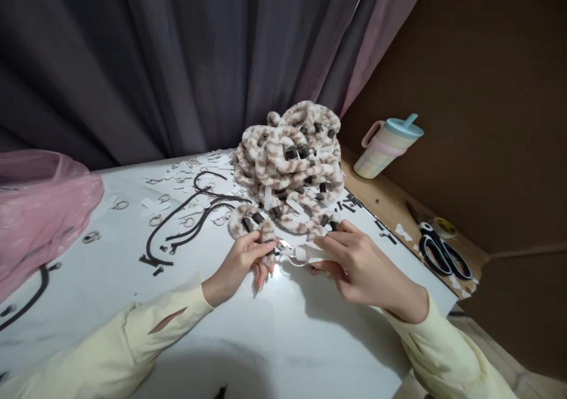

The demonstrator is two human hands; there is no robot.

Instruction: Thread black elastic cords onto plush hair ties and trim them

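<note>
My left hand [241,263] pinches the end of a fluffy white-and-brown cord [267,231] between thumb and fingers. Close to it, my right hand [363,263] is closed around a white object with a shiny metal tip [301,254]; its kind is not clear, as fingers cover part of it. The metal tip points at the cord end by my left fingertips. Just beyond both hands rises a pile of fluffy cords [287,157] with black coiled bands and white tags.
Black cords [155,239] and several metal rings with white tags [163,198] lie on the white table [230,340]. At left is a pink plastic bag [48,210]. Scissors [438,248] and a tumbler [387,145] occupy the right-hand ledge, beside small black pieces [349,203].
</note>
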